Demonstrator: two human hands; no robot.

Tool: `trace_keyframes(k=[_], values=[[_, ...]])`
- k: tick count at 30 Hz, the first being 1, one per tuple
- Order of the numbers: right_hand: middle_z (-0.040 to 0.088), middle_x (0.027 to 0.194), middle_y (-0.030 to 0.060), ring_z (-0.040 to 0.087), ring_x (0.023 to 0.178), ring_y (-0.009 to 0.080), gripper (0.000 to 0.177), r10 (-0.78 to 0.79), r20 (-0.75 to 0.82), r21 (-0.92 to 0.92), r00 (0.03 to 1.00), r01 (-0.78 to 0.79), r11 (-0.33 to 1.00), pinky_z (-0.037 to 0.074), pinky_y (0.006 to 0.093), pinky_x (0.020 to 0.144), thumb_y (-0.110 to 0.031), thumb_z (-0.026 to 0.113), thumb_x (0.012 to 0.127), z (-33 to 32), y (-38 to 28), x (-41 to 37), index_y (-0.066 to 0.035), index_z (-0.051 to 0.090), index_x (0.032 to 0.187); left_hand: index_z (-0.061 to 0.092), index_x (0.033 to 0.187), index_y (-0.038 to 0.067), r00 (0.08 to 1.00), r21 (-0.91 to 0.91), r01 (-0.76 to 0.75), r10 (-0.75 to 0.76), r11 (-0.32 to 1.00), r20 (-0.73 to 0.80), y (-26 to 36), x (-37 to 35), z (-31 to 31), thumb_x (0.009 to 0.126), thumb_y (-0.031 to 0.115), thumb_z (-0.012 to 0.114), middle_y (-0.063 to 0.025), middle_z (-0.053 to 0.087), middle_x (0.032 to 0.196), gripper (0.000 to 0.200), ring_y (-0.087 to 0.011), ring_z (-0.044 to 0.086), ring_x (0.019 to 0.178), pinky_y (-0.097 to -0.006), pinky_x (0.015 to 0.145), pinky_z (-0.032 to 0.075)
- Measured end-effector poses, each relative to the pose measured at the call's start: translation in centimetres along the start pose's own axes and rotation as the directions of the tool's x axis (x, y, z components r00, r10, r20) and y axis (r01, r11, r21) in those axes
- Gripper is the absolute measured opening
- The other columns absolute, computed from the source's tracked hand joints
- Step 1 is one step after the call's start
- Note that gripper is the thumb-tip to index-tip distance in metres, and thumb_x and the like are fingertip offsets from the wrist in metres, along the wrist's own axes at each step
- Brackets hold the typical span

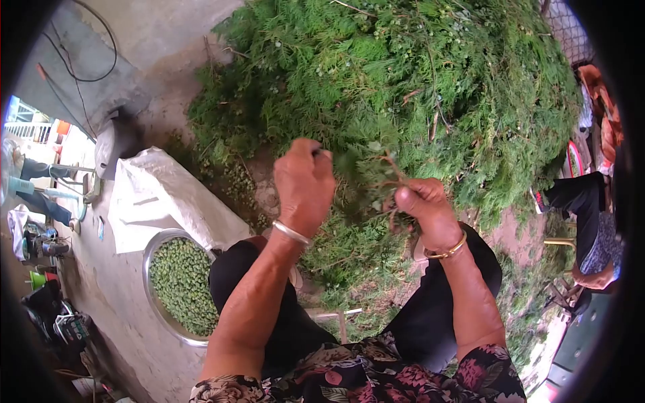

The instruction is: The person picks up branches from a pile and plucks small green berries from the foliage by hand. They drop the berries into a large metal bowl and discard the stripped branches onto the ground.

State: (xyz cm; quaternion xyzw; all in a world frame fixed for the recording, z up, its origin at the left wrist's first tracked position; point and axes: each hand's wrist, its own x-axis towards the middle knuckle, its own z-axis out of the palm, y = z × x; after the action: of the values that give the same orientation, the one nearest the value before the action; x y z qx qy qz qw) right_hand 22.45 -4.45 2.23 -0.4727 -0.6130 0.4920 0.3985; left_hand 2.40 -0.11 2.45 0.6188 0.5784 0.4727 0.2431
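My right hand (pixel 430 209) pinches a leafy conifer sprig (pixel 388 180) between thumb and fingers, its brown stems poking out to the left. To the left, raised at about the same height, is my left hand (pixel 304 178), its fingers curled together; whatever they may hold is hidden. A large heap of green conifer branches (pixel 376 60) with small pale-green cones fills the area beyond both hands. Beside my left knee, a round metal basin (pixel 149 282) is filled with small green cones (pixel 180 282).
A white woven sack (pixel 158 191) lies behind the basin. Loose sprigs (pixel 356 262) cover the ground between my knees. Another person's dark-clothed leg (pixel 578 195) shows at the right, and someone's legs (pixel 50 201) at the far left. Black cables (pixel 74 77) hang at upper left.
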Motion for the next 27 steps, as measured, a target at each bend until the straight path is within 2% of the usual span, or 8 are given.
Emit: trace_keyframes(k=[2, 3, 4, 6, 10, 16, 19, 27], values=[[0.058, 0.064, 0.0006, 0.053, 0.055, 0.0097, 0.032, 0.227, -0.012, 0.443, 0.974, -0.199, 0.874, 0.039, 0.0234, 0.042, -0.033, 0.061, 0.088, -0.3, -2.4, -0.3, -0.002, 0.065, 0.079, 0.061, 0.082, -0.005, 0.99, 0.019, 0.095, -0.092, 0.995, -0.108, -0.3, 1.4, -1.1, 0.08, 0.007, 0.061, -0.0052, 0.059, 0.065, 0.011, -0.0153, 0.053, 0.056, -0.0277, 0.056, 0.043], [0.06, 0.068, 0.0033, 0.055, 0.056, 0.0107, 0.033, 0.27, -0.024, 0.541, 0.962, -0.215, 0.813, 0.038, 0.0244, 0.04, -0.035, 0.061, 0.088, -0.8, -1.5, -0.3, -0.003, 0.063, 0.08, 0.06, 0.083, 0.001, 0.845, -0.44, 0.523, -0.511, 0.73, 0.155, 0.6, 1.7, -2.0, 0.084, 0.015, 0.059, -0.007, 0.058, 0.067, 0.015, -0.0167, 0.051, 0.056, -0.031, 0.054, 0.042], [0.06, 0.068, 0.0033, 0.055, 0.056, 0.0107, 0.033, 0.27, -0.035, 0.542, 0.962, -0.208, 0.814, 0.038, 0.0244, 0.04, -0.035, 0.061, 0.088, -1.1, -1.7, -0.3, -0.003, 0.063, 0.08, 0.06, 0.083, 0.001, 0.848, -0.44, 0.521, -0.505, 0.732, 0.164, 0.2, 1.9, -2.4, 0.084, 0.015, 0.059, -0.007, 0.058, 0.067, 0.015, -0.0167, 0.051, 0.056, -0.031, 0.054, 0.042], [0.061, 0.072, 0.0056, 0.056, 0.055, 0.0123, 0.035, 0.323, -0.111, 0.625, 0.94, -0.186, 0.758, 0.036, 0.0249, 0.039, -0.038, 0.06, 0.088, -1.7, -2.0, -0.3, -0.004, 0.062, 0.085, 0.058, 0.087, 0.005, 0.73, -0.74, 0.663, -0.32, 0.113, 0.604, -1.4, 2.0, -3.2, 0.087, 0.024, 0.054, -0.0106, 0.058, 0.075, 0.02, -0.0172, 0.051, 0.061, -0.0328, 0.053, 0.042], [0.06, 0.075, 0.0058, 0.056, 0.053, 0.014, 0.038, 0.341, -0.262, 0.692, 0.903, -0.071, 0.718, 0.033, 0.022, 0.037, -0.042, 0.06, 0.087, -2.8, -2.3, -0.1, -0.005, 0.058, 0.093, 0.058, 0.087, 0.002, 0.708, -0.756, 0.649, -0.297, -0.085, 0.641, -0.2, 1.2, -3.1, 0.088, 0.029, 0.051, -0.0157, 0.058, 0.086, 0.028, -0.0206, 0.051, 0.069, -0.0348, 0.057, 0.044], [0.058, 0.076, 0.0062, 0.055, 0.051, 0.0172, 0.037, 0.394, -0.359, 0.758, 0.846, 0.018, 0.651, 0.031, 0.0224, 0.035, -0.042, 0.06, 0.087, -3.6, -2.2, 0.0, -0.006, 0.055, 0.092, 0.062, 0.093, -0.001, 0.86, -0.834, 0.508, -0.085, 0.216, 0.503, 0.2, -0.3, -3.0, 0.087, 0.014, 0.057, -0.0122, 0.059, 0.077, 0.017, -0.0109, 0.052, 0.06, -0.017, 0.04, 0.033], [0.058, 0.075, 0.0058, 0.055, 0.051, 0.0175, 0.035, 0.356, -0.379, 0.754, 0.854, 0.061, 0.654, 0.031, 0.0225, 0.035, -0.041, 0.061, 0.087, -3.4, -2.1, 0.0, -0.007, 0.055, 0.089, 0.062, 0.091, -0.004, 0.873, -0.545, 0.449, -0.218, 0.708, 0.436, 3.0, -1.5, -1.8, 0.085, 0.013, 0.062, -0.0048, 0.058, 0.066, 0.018, -0.0052, 0.046, 0.05, -0.0181, 0.04, 0.032], [0.06, 0.075, 0.0021, 0.055, 0.061, 0.0102, 0.028, 0.269, -0.21, 0.621, 0.94, -0.084, 0.78, 0.04, 0.0244, 0.043, -0.036, 0.061, 0.087, -2.2, -2.1, 0.2, -0.009, 0.06, 0.087, 0.06, 0.084, -0.003, 0.775, -0.58, 0.626, -0.338, 0.521, 0.534, 2.5, -1.6, -0.1, 0.084, 0.013, 0.065, -0.001, 0.053, 0.064, 0.017, -0.0051, 0.044, 0.051, -0.0188, 0.04, 0.029]])
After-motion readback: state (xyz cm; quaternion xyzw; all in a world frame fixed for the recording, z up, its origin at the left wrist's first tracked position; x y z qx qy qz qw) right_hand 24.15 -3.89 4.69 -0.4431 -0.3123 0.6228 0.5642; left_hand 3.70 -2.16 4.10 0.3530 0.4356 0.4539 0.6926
